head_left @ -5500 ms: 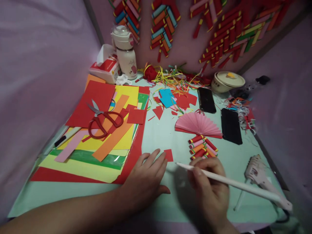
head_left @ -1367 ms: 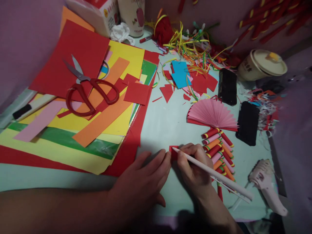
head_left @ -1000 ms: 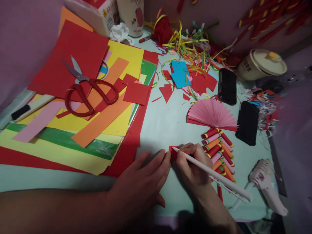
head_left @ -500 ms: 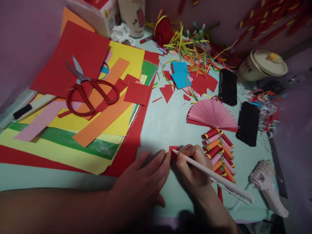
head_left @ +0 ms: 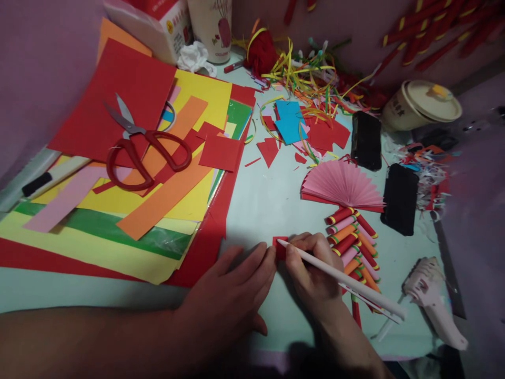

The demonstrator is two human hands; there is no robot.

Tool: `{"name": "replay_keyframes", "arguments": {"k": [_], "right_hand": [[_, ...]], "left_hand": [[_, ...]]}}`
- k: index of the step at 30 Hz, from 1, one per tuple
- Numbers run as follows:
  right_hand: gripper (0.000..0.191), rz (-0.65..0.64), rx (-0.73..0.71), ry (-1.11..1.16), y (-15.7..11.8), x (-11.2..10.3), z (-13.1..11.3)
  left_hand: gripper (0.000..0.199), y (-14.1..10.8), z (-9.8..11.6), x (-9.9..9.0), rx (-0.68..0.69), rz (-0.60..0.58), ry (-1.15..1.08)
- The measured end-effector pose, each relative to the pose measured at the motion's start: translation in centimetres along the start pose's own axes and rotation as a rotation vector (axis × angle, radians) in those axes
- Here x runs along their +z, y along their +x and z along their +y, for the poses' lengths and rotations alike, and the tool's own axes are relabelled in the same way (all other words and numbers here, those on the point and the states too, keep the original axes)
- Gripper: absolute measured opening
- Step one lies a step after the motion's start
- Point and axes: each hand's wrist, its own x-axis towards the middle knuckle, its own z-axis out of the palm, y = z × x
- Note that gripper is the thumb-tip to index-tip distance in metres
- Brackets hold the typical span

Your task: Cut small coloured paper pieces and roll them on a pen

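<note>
Between my hands lies a small red paper piece (head_left: pixel 280 251) on the pale table. My right hand (head_left: pixel 315 268) is closed around a white pen (head_left: pixel 347 276), and the pen's tip rests on the red paper. My left hand (head_left: pixel 236 284) lies flat with fingers stretched out, its fingertips at the paper's left edge. Just right of my right hand is a paper firecracker string (head_left: pixel 351 239) of red, pink and orange rolls. Above it sits a pink pleated paper fan (head_left: pixel 342 183). Part of the small paper is hidden by my fingers.
Red-handled scissors (head_left: pixel 148 158) lie on stacked coloured paper (head_left: pixel 185 205) at left. Two black phones (head_left: pixel 366 139) and a glue gun (head_left: pixel 430 300) are at right. Paper scraps (head_left: pixel 290 123), a lidded tub (head_left: pixel 420 105) and a patterned cup (head_left: pixel 213 31) stand or lie toward the back.
The pen's rear end has tilted slightly, while its tip stays on the red paper. My left hand keeps its place. The whole view has shifted a little.
</note>
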Motion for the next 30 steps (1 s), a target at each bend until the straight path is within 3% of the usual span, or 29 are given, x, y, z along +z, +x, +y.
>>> {"name": "replay_keyframes", "arguments": {"k": [21,30], "right_hand": [[0.017,0.024,-0.010,0.078,-0.09,-0.10,0.00],[0.017,-0.014,0.019,-0.004,-0.10,-0.16,-0.16]], "left_hand": [[0.076,-0.20,0.07,0.09,-0.011,0.025,-0.005],[0.075,-0.02,-0.07,0.14,-0.004,0.024,-0.002]]}}
